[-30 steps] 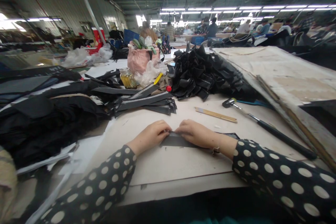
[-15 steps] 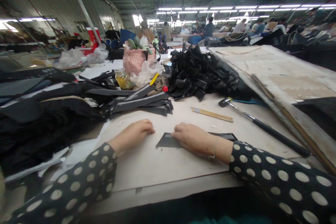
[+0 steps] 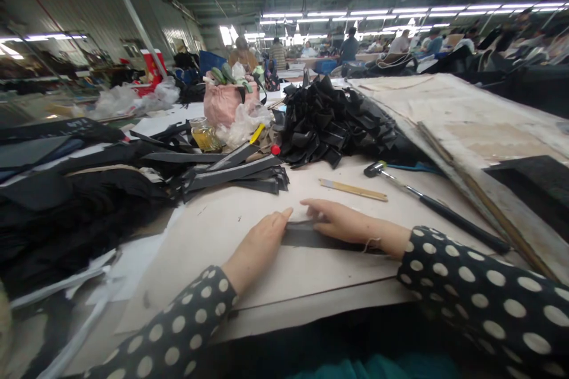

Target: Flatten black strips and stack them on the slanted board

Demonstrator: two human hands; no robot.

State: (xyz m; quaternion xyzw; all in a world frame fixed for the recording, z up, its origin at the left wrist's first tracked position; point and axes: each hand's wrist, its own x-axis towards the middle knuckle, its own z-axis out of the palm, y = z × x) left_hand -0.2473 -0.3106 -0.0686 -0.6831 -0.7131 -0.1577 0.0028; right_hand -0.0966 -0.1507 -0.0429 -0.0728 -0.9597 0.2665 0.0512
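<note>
Since the frame half a second ago, the left hand (image 3: 260,249) has come in from bare board to the left end of a dark grey strip (image 3: 306,238), and the right hand (image 3: 342,219) has loosened and spread its fingers over it. The strip lies flat on a pale work board (image 3: 249,207), running rightward beneath the right hand and wrist. Fingers of the left hand are straight and held together at the strip's end; whether they pinch it cannot be told. The right hand is open, forefinger parted from thumb, with the thumb over the strip; contact is unclear.

Just beyond the hands, a flat tan stick (image 3: 353,189) with a greyish left end lies slantwise. To its right rests a hammer (image 3: 435,207), its black head away from the person and its black grip pointing nearer. Past the left hand is a loose stack of dark strips (image 3: 235,176), and to the right of that a heap of small black pieces (image 3: 329,121). Behind the stack stand a glass jar (image 3: 205,135) of something yellow and a pink bag (image 3: 229,103), with clear plastic (image 3: 244,124) bunched against it. A mass of black fabric (image 3: 80,201) covers the left side. Farther off, people sit or stand under rows of tube lights (image 3: 326,14).
</note>
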